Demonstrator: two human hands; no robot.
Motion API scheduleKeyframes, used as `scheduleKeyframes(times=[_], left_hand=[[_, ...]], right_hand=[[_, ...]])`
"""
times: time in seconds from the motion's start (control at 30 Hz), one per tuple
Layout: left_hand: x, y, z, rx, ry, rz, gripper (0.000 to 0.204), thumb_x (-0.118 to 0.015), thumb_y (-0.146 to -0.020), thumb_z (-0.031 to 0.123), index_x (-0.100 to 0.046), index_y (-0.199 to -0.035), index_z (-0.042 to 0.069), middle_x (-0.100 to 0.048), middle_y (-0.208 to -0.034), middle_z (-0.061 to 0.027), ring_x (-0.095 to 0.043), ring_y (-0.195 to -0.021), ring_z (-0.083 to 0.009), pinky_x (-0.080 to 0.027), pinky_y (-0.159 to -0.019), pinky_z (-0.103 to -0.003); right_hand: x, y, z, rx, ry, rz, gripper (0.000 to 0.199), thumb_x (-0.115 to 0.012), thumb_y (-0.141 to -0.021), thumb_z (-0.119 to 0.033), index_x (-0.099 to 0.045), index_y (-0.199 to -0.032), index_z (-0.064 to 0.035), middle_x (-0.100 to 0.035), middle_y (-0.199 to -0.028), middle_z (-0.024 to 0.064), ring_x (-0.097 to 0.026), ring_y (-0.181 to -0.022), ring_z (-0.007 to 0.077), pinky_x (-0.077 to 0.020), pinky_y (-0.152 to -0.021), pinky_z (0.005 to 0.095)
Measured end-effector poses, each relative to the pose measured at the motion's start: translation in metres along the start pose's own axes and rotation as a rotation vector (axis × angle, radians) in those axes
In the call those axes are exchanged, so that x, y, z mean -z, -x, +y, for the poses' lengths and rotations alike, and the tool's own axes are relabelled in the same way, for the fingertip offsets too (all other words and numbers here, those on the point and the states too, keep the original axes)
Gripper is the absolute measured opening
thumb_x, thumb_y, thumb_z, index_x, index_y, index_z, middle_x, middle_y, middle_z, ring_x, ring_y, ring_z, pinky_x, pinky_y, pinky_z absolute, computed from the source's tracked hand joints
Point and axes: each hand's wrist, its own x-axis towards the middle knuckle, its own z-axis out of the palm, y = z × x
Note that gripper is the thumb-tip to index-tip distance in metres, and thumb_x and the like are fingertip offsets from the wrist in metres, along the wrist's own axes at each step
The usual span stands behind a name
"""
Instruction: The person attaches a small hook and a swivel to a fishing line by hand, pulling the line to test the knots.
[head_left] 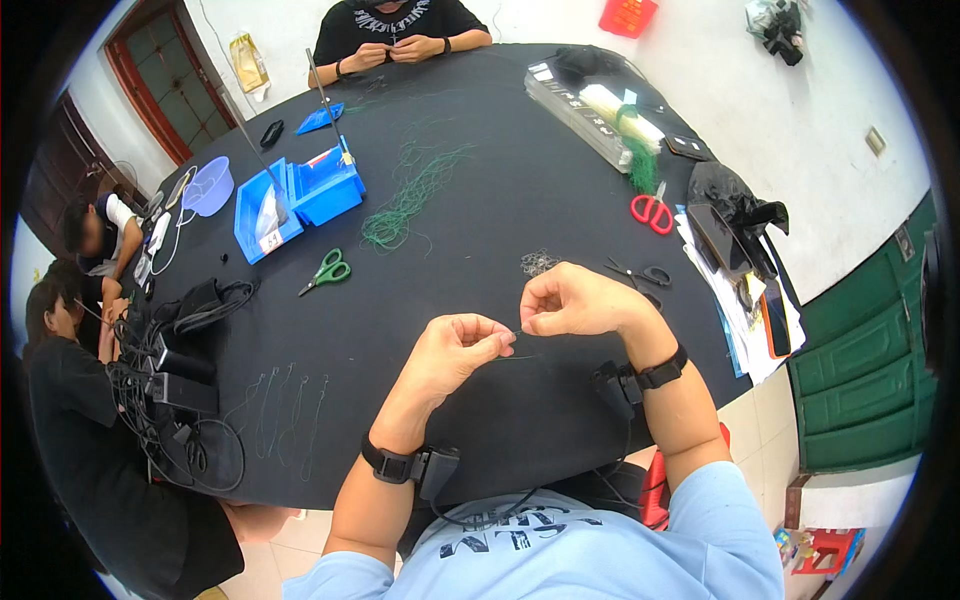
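Above the near part of the black table, my left hand [455,355] and my right hand [575,302] meet fingertip to fingertip. Both are closed in a pinch on a thin green thread [517,357], whose loose end shows below the fingers. Any smaller piece between the fingertips is too small to make out. Just beyond my right hand lies a pile of small metal pieces [540,262], perhaps hooks. Black-handled scissors [655,276] rest to its right. Green-handled scissors [330,270] lie farther left, and a loose tangle of green thread [405,210] spreads near the middle.
Several thread lengths [290,410] lie side by side at left, near cables and black boxes [185,390]. Blue bins [300,200] with upright rods stand farther back. Red scissors [652,210], a clear case [580,120], papers and phones [718,240] line the right. Other people sit around.
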Motion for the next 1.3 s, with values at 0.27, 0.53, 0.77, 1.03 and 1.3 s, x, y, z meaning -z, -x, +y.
scheduleKeyframes(times=[0.27,0.53,0.77,1.03,1.3], left_hand=[[-0.001,-0.001,-0.002,-0.078,0.062,0.009,0.018,-0.069,-0.086,0.014,-0.067,-0.095,-0.002,-0.068,-0.082,-0.0075,-0.064,-0.078,-0.0132,-0.049,-0.073,-0.024],[0.005,-0.001,0.003,-0.162,0.208,0.151,0.016,-0.069,-0.086,0.015,-0.068,-0.093,0.001,-0.067,-0.08,-0.0041,-0.059,-0.073,-0.0061,-0.044,-0.066,-0.02],[0.011,-0.007,-0.005,-0.231,0.203,0.292,0.015,-0.067,-0.088,0.014,-0.066,-0.094,0.001,-0.067,-0.083,-0.0048,-0.06,-0.077,-0.0078,-0.046,-0.072,-0.021],[0.01,-0.009,-0.007,-0.18,0.109,0.329,0.015,-0.066,-0.088,0.013,-0.066,-0.093,-0.001,-0.067,-0.083,-0.0057,-0.061,-0.077,-0.0091,-0.048,-0.074,-0.023],[0.002,-0.004,-0.007,-0.186,-0.249,0.282,0.014,-0.065,-0.088,0.011,-0.067,-0.092,-0.002,-0.067,-0.081,-0.0038,-0.062,-0.073,-0.0078,-0.049,-0.067,-0.022]], right_hand=[[0.002,-0.001,0.009,0.019,0.0,-0.017,0.015,-0.068,-0.084,-0.016,-0.065,-0.084,-0.0008,-0.06,-0.069,-0.0017,-0.052,-0.062,0.0057,-0.0428,-0.057,0.0226],[-0.023,-0.021,0.022,0.015,-0.338,0.01,0.017,-0.065,-0.091,-0.02,-0.061,-0.092,-0.0031,-0.058,-0.077,-0.0021,-0.048,-0.063,0.0059,-0.0394,-0.056,0.0212],[-0.048,-0.021,0.009,0.228,-0.003,0.341,0.009,-0.067,-0.087,-0.01,-0.061,-0.085,-0.0026,-0.056,-0.077,-0.0002,-0.051,-0.062,0.0066,-0.0421,-0.055,0.022],[-0.054,-0.018,0.001,0.419,0.349,0.483,0.009,-0.068,-0.079,-0.003,-0.06,-0.083,-0.0033,-0.054,-0.082,0.0063,-0.057,-0.062,0.0172,-0.0479,-0.055,0.03],[-0.041,-0.012,-0.002,0.49,0.401,0.448,0.013,-0.066,-0.078,-0.002,-0.056,-0.085,-0.0021,-0.052,-0.082,0.0118,-0.058,-0.071,0.03,-0.0494,-0.064,0.0372]])
